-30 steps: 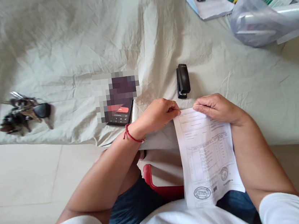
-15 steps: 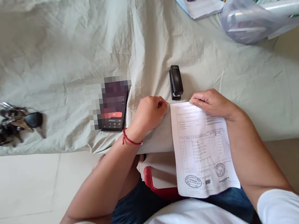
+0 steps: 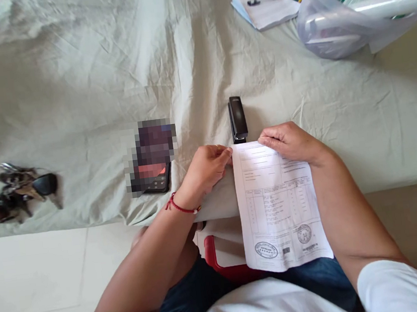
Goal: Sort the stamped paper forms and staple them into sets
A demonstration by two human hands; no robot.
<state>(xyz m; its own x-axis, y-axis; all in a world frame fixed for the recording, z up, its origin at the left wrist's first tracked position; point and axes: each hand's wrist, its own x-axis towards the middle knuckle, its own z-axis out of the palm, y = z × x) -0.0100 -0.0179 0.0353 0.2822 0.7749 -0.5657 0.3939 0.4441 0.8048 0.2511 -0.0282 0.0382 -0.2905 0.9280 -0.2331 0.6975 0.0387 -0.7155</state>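
Observation:
A printed paper sheet (image 3: 280, 208) with two round ink stamps near its bottom hangs over the table's front edge. At its top left corner my left hand (image 3: 212, 168) pinches the paper between thumb and fingers. My right hand (image 3: 292, 141) grips the top edge further right, thumb on top and the other fingers hidden underneath. Just beyond the sheet's top edge stands a black stapler (image 3: 238, 119), touched by neither hand. Left of my left hand lies a phone (image 3: 155, 157), its screen partly blurred out.
A bunch of keys (image 3: 23, 191) lies at the far left on the cloth-covered table (image 3: 81, 80). At the back right are folded papers (image 3: 270, 11) with a black pen on top and a translucent plastic basket (image 3: 326, 35) holding a bottle. Below is a red-edged stool (image 3: 211, 257).
My left thumb and fingers have closed on the sheet's top left corner, where the hand was curled beside it before. The right hand keeps its grip. The view has shifted slightly.

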